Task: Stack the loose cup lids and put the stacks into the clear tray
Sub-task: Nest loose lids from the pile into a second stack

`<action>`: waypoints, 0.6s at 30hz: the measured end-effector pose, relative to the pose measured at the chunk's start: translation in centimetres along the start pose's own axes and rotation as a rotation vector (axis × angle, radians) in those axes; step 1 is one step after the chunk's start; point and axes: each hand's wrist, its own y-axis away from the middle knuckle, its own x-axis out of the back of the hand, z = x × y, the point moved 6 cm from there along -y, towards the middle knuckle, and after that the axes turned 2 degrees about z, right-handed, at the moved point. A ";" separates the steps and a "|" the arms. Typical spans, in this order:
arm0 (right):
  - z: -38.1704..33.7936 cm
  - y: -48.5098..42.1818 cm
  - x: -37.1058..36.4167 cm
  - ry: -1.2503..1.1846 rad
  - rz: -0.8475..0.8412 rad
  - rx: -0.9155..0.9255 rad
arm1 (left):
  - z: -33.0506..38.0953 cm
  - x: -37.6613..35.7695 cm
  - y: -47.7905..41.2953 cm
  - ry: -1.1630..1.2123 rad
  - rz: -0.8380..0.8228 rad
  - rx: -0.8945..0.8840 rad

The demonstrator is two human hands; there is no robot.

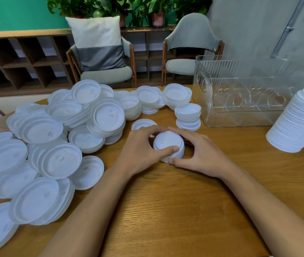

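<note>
A short stack of white cup lids (167, 142) stands on the wooden table (175, 210) in the middle. My left hand (140, 151) grips it from the left, thumb across its front. My right hand (201, 154) grips it from the right, fingers curled round its back and thumb at its base. A big heap of loose translucent lids (54, 141) covers the table's left side. The clear ribbed tray (240, 93) stands at the back right with nothing in it. A tall tilted stack of lids (297, 121) leans at the right edge.
Two small lid stacks (187, 115) sit just left of the tray, and a single lid (142, 124) lies behind my left hand. Beyond the table are two grey chairs (184, 65), a cushion (99, 43), wooden shelving and potted plants.
</note>
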 end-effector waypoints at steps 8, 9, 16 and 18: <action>0.3 0.0 -0.1 0.028 -0.038 -0.034 | -0.3 0.0 -0.1 0.018 -0.039 -0.012; 0.3 0.0 -0.1 0.045 -0.046 -0.040 | -0.3 -0.1 -0.1 0.020 -0.046 -0.010; 0.3 0.3 -0.2 0.067 -0.095 -0.081 | -0.3 0.1 -0.1 0.022 -0.065 0.002; 0.1 0.2 -0.1 0.065 -0.074 -0.071 | -0.4 0.1 0.0 0.021 -0.074 -0.010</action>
